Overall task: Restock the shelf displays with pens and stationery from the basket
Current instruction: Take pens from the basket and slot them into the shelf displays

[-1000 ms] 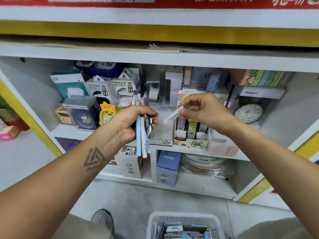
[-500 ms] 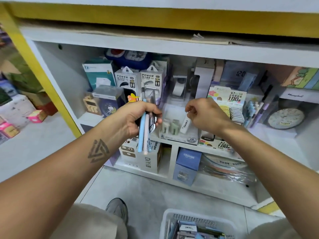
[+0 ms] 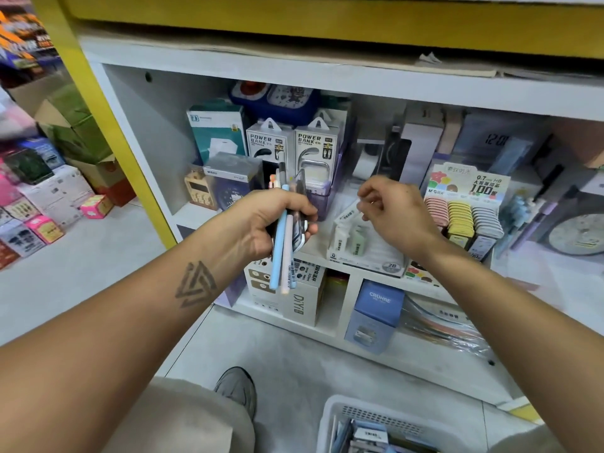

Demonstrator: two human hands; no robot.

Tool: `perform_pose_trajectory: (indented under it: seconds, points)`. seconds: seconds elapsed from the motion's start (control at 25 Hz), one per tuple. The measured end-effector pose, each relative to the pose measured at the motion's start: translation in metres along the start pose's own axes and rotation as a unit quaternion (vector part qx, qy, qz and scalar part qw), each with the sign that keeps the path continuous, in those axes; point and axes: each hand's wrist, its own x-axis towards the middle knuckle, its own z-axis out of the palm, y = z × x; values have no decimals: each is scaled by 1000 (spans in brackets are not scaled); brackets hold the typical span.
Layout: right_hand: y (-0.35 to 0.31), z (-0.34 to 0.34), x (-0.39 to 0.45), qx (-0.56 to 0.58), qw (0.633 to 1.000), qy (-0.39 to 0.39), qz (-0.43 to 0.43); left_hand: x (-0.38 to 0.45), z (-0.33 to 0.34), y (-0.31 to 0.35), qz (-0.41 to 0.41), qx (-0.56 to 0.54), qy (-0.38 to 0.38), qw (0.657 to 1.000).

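Observation:
My left hand point(image 3: 268, 220) is shut on a bundle of pens point(image 3: 281, 256), blue, pink and white, held upright in front of the shelf point(image 3: 327, 76). My right hand point(image 3: 397, 214) pinches the upper end of a small white pack point(image 3: 347, 213), which leans into a clear display tray point(image 3: 369, 256) on the middle shelf, on top of similar white and green packs. The white basket point(image 3: 330, 416) stands on the floor at the bottom, with several stationery packs in it.
Power bank boxes point(image 3: 269, 142) stand behind my left hand. A display of pink, yellow and grey lead cases point(image 3: 462, 214) is right of the tray. Boxes fill the lower shelf point(image 3: 376, 315). My shoe point(image 3: 237, 387) is on the floor; stacked cartons are far left.
My right hand carried the white pack from mid-air down into the clear tray. The view swung left and down. My left hand kept its grip on the pens.

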Motion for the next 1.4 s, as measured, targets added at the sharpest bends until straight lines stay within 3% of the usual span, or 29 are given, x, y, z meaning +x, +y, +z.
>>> perform_pose_trajectory:
  seconds: [0.4, 0.6, 0.68, 0.76, 0.84, 0.88, 1.0, 1.16, 1.4]
  points:
    - [5, 10, 3, -183, 980, -57, -57, -1, 0, 0, -5, 13, -18, 1000]
    - [0, 14, 7, -226, 958, -165, -70, -2, 6, -3, -4, 35, -40, 999]
    - [-6, 10, 6, -150, 975, -157, -41, -2, 12, -3, -5, 44, -50, 998]
    - [-13, 0, 3, 85, 987, -120, 64, -3, 20, -3, -10, 46, -64, 997]
    - [-21, -15, 0, 303, 930, -137, 153, -4, 31, -5, -14, 45, -85, 995]
    - [-23, -20, -2, 345, 910, -158, 168, -4, 38, -5, -16, 46, -95, 994]
    - [-21, -33, -9, 378, 886, -184, 194, -4, 57, -8, -23, 45, -112, 992]
    - [-5, -53, -15, 425, 857, -151, 250, -4, 79, -8, -16, 9, -144, 989]
    - [14, -96, -26, 517, 820, 12, 245, 1, 114, -12, -23, 4, -140, 990]
